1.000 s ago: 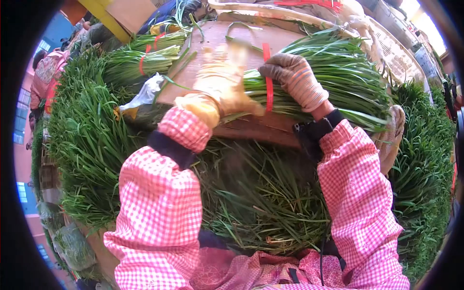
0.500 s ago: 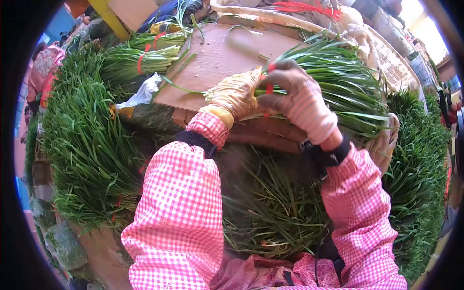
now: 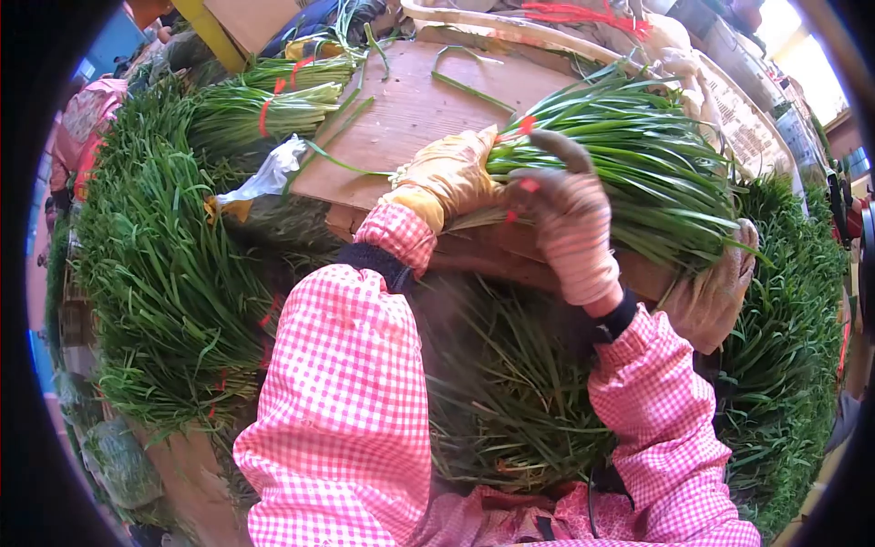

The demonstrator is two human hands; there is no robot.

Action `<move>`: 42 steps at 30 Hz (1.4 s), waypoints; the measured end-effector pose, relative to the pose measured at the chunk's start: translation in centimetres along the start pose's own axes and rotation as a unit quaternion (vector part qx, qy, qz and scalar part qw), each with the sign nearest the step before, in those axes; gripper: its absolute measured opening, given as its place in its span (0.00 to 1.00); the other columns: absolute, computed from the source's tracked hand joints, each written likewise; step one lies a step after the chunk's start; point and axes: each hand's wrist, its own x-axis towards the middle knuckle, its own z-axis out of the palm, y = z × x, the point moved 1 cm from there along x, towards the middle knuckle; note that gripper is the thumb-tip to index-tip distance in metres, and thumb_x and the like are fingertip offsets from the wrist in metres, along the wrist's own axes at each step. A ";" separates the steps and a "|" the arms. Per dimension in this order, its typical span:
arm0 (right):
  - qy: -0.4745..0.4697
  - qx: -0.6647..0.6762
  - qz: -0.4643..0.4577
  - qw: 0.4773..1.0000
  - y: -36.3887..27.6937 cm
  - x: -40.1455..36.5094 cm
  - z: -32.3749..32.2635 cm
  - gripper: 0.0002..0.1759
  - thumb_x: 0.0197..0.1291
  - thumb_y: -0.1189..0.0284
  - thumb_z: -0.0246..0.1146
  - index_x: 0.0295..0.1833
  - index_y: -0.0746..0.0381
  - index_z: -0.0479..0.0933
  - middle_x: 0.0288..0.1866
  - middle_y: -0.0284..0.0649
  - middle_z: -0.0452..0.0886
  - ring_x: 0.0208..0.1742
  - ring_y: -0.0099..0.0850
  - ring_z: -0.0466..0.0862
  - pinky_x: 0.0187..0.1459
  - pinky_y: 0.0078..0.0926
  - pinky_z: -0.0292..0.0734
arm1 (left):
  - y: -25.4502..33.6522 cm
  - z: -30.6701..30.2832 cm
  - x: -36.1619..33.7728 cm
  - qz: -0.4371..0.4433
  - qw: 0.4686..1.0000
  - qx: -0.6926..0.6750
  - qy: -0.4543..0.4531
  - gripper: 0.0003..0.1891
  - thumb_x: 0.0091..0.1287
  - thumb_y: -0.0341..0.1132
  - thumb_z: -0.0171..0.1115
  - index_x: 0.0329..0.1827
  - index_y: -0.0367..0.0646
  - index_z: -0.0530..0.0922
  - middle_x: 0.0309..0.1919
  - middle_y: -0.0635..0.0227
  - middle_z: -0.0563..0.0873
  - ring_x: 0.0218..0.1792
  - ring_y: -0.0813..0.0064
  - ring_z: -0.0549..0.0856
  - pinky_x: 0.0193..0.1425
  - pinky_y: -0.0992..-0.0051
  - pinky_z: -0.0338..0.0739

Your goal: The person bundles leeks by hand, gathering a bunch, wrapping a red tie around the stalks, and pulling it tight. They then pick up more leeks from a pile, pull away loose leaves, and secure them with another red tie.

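A thick bundle of long flat green leaves, garlic chives by the look of them [image 3: 629, 155], lies on the wooden board [image 3: 410, 100]. My left hand [image 3: 448, 178], in a yellowish rubber glove, is wrapped round its stem end. A red tie [image 3: 527, 125] shows against the bundle just right of that hand. My right hand [image 3: 570, 210], in a striped knit glove with dark fingertips, is beside the bundle. Its index finger is raised and bent, while the other fingers close near a red piece of the tie. Part of the tie is hidden by the fingers.
Finished-looking bundles with red bands [image 3: 264, 114] lie at the board's left. A white plastic bag [image 3: 273, 169] hangs by its edge. Tall greens [image 3: 182, 264] stand left, more greens [image 3: 788, 337] right. Loose leaves [image 3: 519, 392] lie below. Red ties [image 3: 592, 14] rest at the back.
My right hand has shifted slightly down, its index finger now raised. The red tie's upper part has moved a little right. My left hand keeps its hold on the chives.
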 end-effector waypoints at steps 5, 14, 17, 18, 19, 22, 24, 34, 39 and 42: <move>-0.034 0.073 0.094 0.992 1.6 2.5 0.9 0.08 0.54 0.76 0.65 0.40 0.66 0.81 0.40 0.36 0.80 0.32 0.23 0.79 0.32 0.20 0.76 | 0.1 0.5 0.3 -0.022 0.999 -0.026 -0.012 0.39 0.43 0.51 0.75 0.61 0.48 0.72 0.48 0.55 0.82 0.50 0.57 0.80 0.54 0.66 0.71; -0.139 0.311 0.252 0.906 2.0 3.2 0.1 0.11 0.58 0.75 0.64 0.46 0.66 0.78 0.36 0.31 0.79 0.26 0.15 0.74 0.28 0.15 0.73 | 1.1 -0.1 -0.1 -0.014 0.999 0.023 -0.038 0.45 0.41 0.54 0.76 0.63 0.42 0.68 0.51 0.51 0.79 0.54 0.50 0.76 0.57 0.63 0.70; -0.063 0.308 0.219 0.924 0.6 2.3 -0.2 0.09 0.55 0.78 0.64 0.42 0.66 0.80 0.36 0.36 0.81 0.27 0.21 0.76 0.31 0.19 0.74 | -0.4 1.2 0.3 0.021 0.999 0.026 -0.005 0.47 0.40 0.53 0.76 0.63 0.40 0.66 0.52 0.50 0.79 0.54 0.50 0.77 0.57 0.64 0.70; -0.033 0.311 0.203 0.928 0.7 1.7 -0.2 0.08 0.56 0.78 0.64 0.42 0.67 0.79 0.42 0.36 0.79 0.29 0.19 0.76 0.32 0.18 0.74 | -0.5 1.3 0.3 0.025 0.999 0.033 0.004 0.48 0.40 0.52 0.77 0.63 0.40 0.66 0.51 0.51 0.79 0.54 0.51 0.77 0.57 0.64 0.70; -0.005 0.316 0.188 0.930 0.9 0.9 0.1 0.08 0.57 0.77 0.64 0.43 0.68 0.78 0.48 0.36 0.76 0.30 0.18 0.76 0.32 0.17 0.75 | -0.3 1.1 0.2 0.028 0.999 0.040 0.012 0.48 0.39 0.52 0.77 0.64 0.39 0.66 0.51 0.51 0.79 0.53 0.51 0.77 0.57 0.64 0.70; 0.078 0.312 0.107 0.941 1.3 -1.0 0.6 0.07 0.55 0.80 0.64 0.41 0.66 0.78 0.51 0.38 0.76 0.32 0.22 0.78 0.35 0.18 0.77 | 0.7 -0.2 0.2 -0.038 0.998 -0.028 -0.038 0.49 0.36 0.49 0.79 0.64 0.39 0.66 0.50 0.52 0.80 0.52 0.52 0.78 0.56 0.65 0.71; 0.093 0.129 -0.086 0.984 1.0 -0.4 0.9 0.08 0.53 0.81 0.64 0.40 0.64 0.78 0.48 0.40 0.77 0.34 0.26 0.80 0.36 0.21 0.77 | 0.2 0.1 0.4 -0.039 0.998 -0.033 -0.035 0.48 0.35 0.45 0.79 0.62 0.39 0.67 0.49 0.53 0.80 0.51 0.54 0.79 0.54 0.65 0.71; 0.028 0.045 0.023 0.998 1.7 2.0 2.4 0.05 0.52 0.78 0.65 0.36 0.66 0.80 0.41 0.40 0.78 0.37 0.31 0.78 0.35 0.25 0.75 | 1.7 0.8 -0.5 -0.034 0.992 0.119 0.023 0.44 0.39 0.49 0.76 0.61 0.44 0.66 0.46 0.50 0.80 0.47 0.49 0.80 0.51 0.60 0.75; 0.059 0.126 0.133 0.981 1.3 1.4 2.6 0.07 0.56 0.76 0.65 0.40 0.67 0.80 0.44 0.35 0.78 0.33 0.18 0.75 0.29 0.16 0.72 | 2.2 0.6 -0.8 -0.048 0.988 0.146 0.025 0.47 0.38 0.52 0.74 0.65 0.47 0.64 0.45 0.49 0.80 0.47 0.49 0.80 0.51 0.58 0.75; -0.007 0.164 0.151 0.975 2.0 2.2 2.2 0.08 0.56 0.77 0.65 0.42 0.67 0.80 0.44 0.34 0.79 0.31 0.17 0.75 0.30 0.15 0.72 | 2.9 0.0 -0.9 -0.074 0.990 0.120 -0.013 0.48 0.38 0.53 0.74 0.65 0.46 0.64 0.47 0.50 0.80 0.48 0.50 0.80 0.52 0.59 0.74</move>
